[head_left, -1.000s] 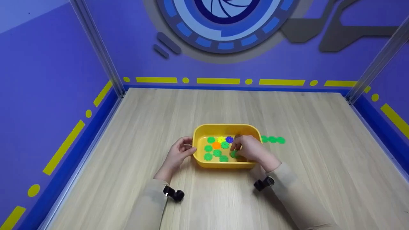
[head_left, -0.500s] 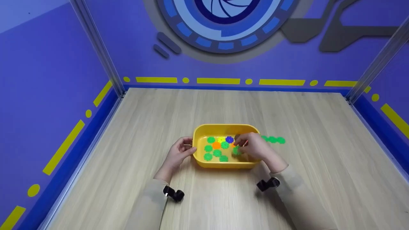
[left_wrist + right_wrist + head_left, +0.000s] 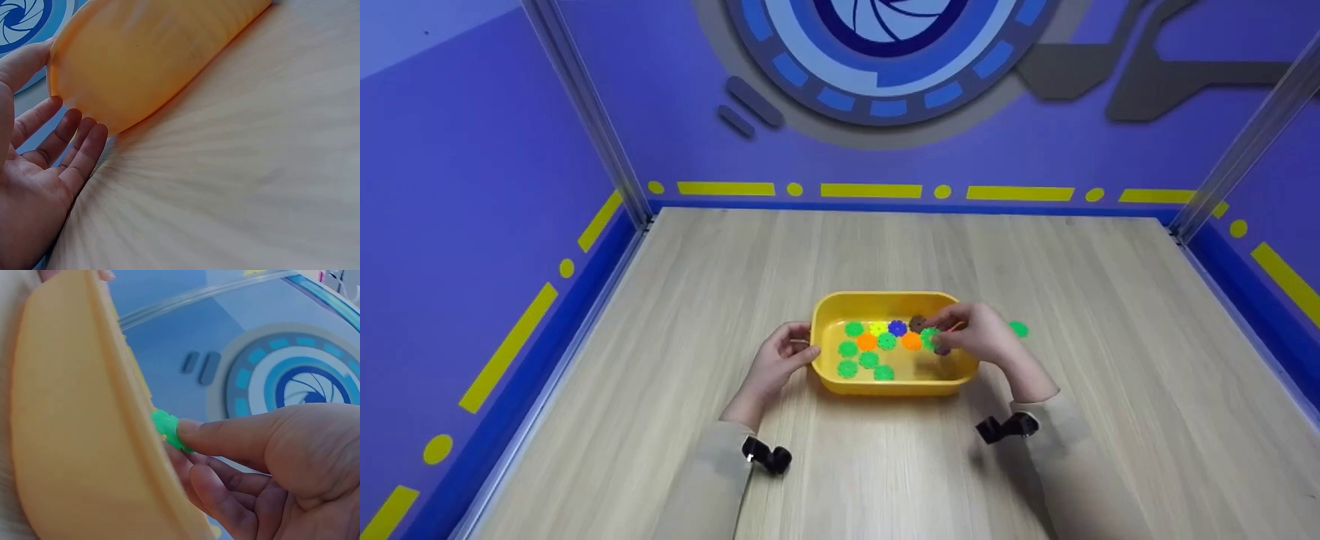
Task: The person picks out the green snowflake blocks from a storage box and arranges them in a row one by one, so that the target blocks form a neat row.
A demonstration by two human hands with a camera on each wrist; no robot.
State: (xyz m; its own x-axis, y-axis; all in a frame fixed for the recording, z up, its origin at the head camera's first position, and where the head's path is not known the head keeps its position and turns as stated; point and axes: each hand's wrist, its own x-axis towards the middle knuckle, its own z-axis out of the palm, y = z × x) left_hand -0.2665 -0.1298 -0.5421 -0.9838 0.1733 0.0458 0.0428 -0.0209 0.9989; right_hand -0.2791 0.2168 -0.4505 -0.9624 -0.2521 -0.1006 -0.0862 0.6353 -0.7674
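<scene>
The yellow tub (image 3: 896, 388) sits on the wooden table (image 3: 720, 285) near the middle of the head frame, its long axis running left to right and its open side facing up. The green disc (image 3: 930, 337) is over the right part of the tub, pinched in the right hand (image 3: 984, 331); being round, it shows no long axis, but in the right wrist view it is tilted, its visible edge slanting from upper left to lower right just beyond the rim. The right hand enters from the lower right of the head frame, its thumb and fingers directed left and drawn narrow on the disc. The left hand (image 3: 776, 360) reaches from the lower left, holding the left end of the tub with the thumb at the rim and four gently bent fingers spread along the outer wall. Inside the tub, flat on its floor, lie other green discs (image 3: 868, 360), two orange discs (image 3: 912, 341), a yellow disc (image 3: 878, 328), a blue disc (image 3: 897, 328) and a brown disc (image 3: 917, 324); a dark disc (image 3: 943, 349) is partly hidden beneath the right hand. One further green disc (image 3: 1018, 329) rests on the table, right of the tub.
</scene>
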